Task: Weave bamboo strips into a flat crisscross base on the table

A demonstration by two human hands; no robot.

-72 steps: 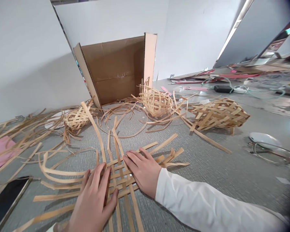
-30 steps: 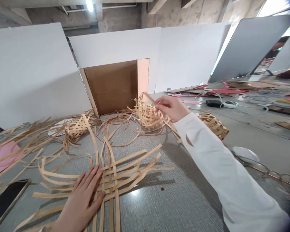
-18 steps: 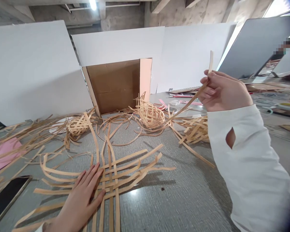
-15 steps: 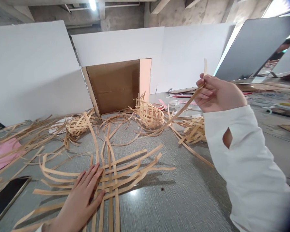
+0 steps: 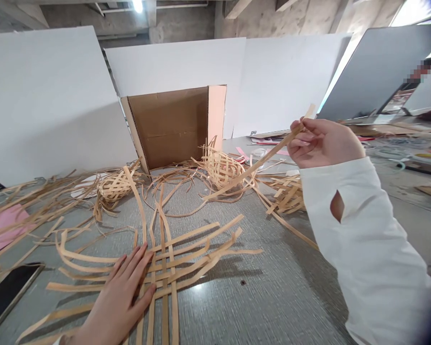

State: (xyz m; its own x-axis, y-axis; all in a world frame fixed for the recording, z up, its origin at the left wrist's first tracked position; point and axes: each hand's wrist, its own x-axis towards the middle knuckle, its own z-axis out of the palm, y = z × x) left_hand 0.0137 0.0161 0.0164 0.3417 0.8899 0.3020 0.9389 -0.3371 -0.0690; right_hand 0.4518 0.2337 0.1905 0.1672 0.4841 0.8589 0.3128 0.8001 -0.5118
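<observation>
Several flat tan strips cross over and under each other in a woven grid (image 5: 164, 268) on the grey table, their loose ends curling up at both sides. My left hand (image 5: 120, 292) lies flat over the left part of the grid, its fingers on the strips. Raised at the right, my right hand (image 5: 318, 139) pinches a single strip (image 5: 262, 160) near its upper end. That strip slants down to the left, its lower end in front of a woven ball-like piece (image 5: 222, 170).
Another woven bundle (image 5: 115, 186) and loose strips lie at the left, near pink paper (image 5: 7, 227) and a phone (image 5: 10, 292). A third woven piece (image 5: 289, 194) is at the right. An open cardboard box (image 5: 172, 127) stands at the back.
The strip in my right hand has come away from the pile of strips and now hangs straighter. My right hand has shifted slightly left and down. My left hand stays on the grid.
</observation>
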